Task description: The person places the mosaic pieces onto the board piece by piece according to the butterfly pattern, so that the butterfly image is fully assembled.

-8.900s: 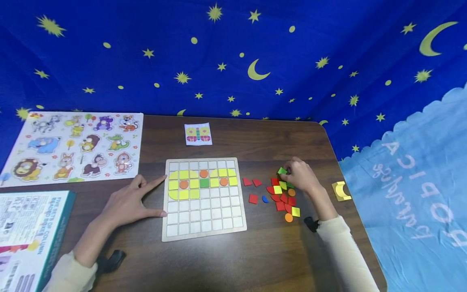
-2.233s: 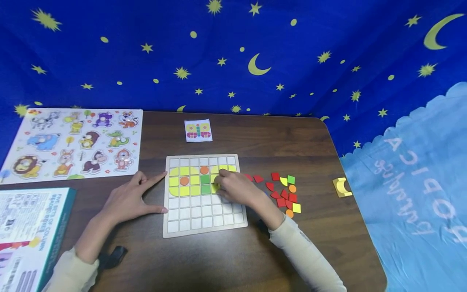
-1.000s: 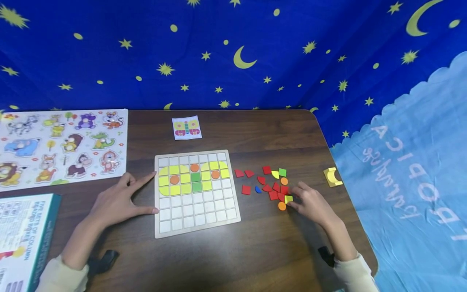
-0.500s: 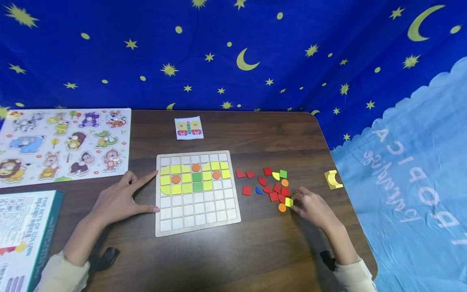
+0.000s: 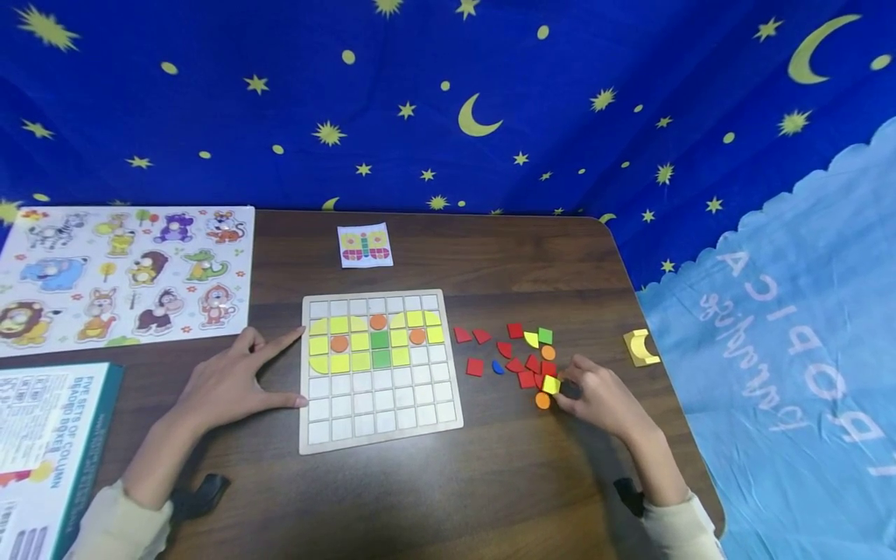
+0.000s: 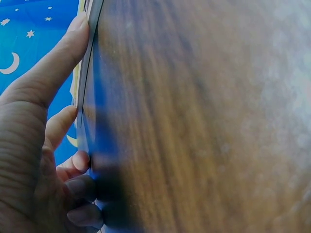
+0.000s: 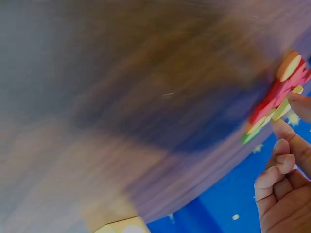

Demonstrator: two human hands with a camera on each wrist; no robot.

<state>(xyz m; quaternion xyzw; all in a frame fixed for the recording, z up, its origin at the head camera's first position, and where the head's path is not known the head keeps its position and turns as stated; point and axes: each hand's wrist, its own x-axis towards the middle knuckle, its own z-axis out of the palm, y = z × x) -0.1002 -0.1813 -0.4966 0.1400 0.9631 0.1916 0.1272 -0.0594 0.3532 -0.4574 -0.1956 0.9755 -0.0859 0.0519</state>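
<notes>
My left hand [image 5: 227, 381] rests beside a wooden grid board [image 5: 381, 439], its outstretched thumb and index fingertip touching the board's left edge; the other fingers curl inward in the left wrist view. Yellow, orange and green tiles fill part of the board's upper rows, while white cells lie below. At the right side of the tile pile, my right hand [image 5: 607, 398] pinches a yellow square tile [image 5: 551, 385] between thumb and index finger. That tile looks tilted up in the right wrist view. Under and around it lie red tiles [image 5: 474, 366], orange discs [image 5: 542, 400] and a green square [image 5: 544, 336].
Behind the board lies a small butterfly picture card [image 5: 365, 246]. An animal puzzle board [image 5: 133, 272] and a teal-edged box [image 5: 52, 435] occupy the left side. Near the right table edge sits a yellow block with a curved notch [image 5: 640, 347]. Star-patterned cloth hangs behind.
A second green square and a yellow square beside it have joined the board's tiles. My right hand has gone back to the pile and tilted up a yellow square. The left hand stays put.
</notes>
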